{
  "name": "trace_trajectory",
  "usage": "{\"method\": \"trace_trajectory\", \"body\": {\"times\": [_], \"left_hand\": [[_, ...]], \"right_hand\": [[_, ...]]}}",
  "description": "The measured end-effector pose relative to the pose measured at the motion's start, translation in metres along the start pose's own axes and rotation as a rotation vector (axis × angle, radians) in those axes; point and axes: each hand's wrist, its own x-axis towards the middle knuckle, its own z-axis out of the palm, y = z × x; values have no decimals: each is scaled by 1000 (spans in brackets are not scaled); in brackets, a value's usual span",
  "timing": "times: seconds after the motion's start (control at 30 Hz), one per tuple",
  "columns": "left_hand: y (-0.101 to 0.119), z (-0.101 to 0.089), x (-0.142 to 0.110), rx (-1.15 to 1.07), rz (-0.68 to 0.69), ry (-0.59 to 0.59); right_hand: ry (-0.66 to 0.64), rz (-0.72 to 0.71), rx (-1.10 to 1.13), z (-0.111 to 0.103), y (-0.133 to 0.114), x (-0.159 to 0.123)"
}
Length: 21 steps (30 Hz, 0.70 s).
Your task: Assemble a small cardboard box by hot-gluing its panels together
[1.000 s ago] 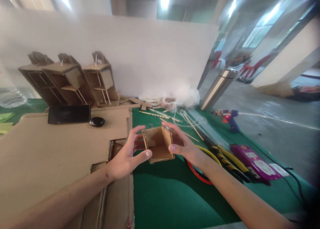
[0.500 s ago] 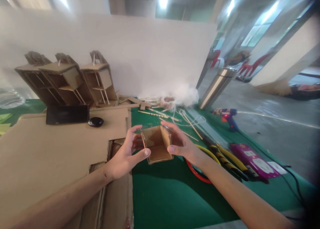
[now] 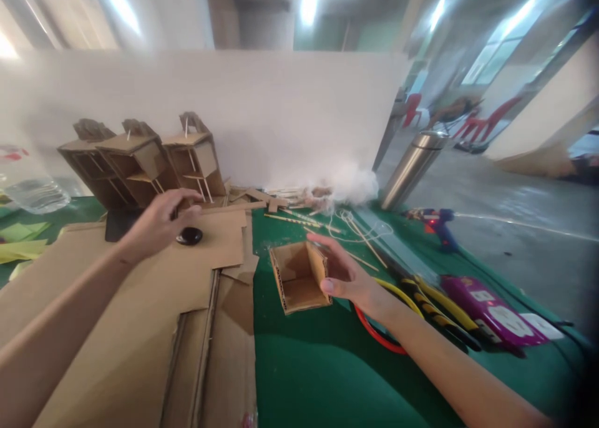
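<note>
A small open-fronted cardboard box (image 3: 302, 277) is gripped along its right wall by my right hand (image 3: 349, 278), thumb inside and fingers behind. My left hand (image 3: 166, 221) is off the box, raised over the cardboard sheets (image 3: 126, 303) with fingers apart and nothing seen in it. Below it lie a black phone (image 3: 119, 223), partly covered by the hand, and a black computer mouse (image 3: 189, 236). Just beyond the hand stand three cardboard structures (image 3: 140, 160) with white sticks and small boxes built into them.
A steel flask (image 3: 414, 169), a glue gun (image 3: 437, 223), pliers (image 3: 435, 303), rings of red and yellow tape (image 3: 381, 334) and a purple power strip (image 3: 496, 312) are on the right. White fluff (image 3: 353, 184), sticks (image 3: 360, 231) and string lie at the back of the green table (image 3: 299, 372).
My left hand has let go of the box and moved left and up toward the cardboard structures. My right hand still holds the box in about the same place.
</note>
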Motion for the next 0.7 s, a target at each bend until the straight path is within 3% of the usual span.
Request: {"method": "trace_trajectory", "body": {"times": [0.13, 0.4, 0.6, 0.7], "left_hand": [[-48, -49, 13, 223, -143, -43], [-114, -72, -2, 349, -381, -112], [-127, -101, -27, 260, -456, -71], [-125, -103, -44, 200, -464, -72]], "right_hand": [[-39, -2, 18, -1, 1, 2], [-39, -1, 8, -5, 4, 1], [-21, 30, 8, 0, 0, -1], [-30, 34, 10, 1, -1, -1]]}}
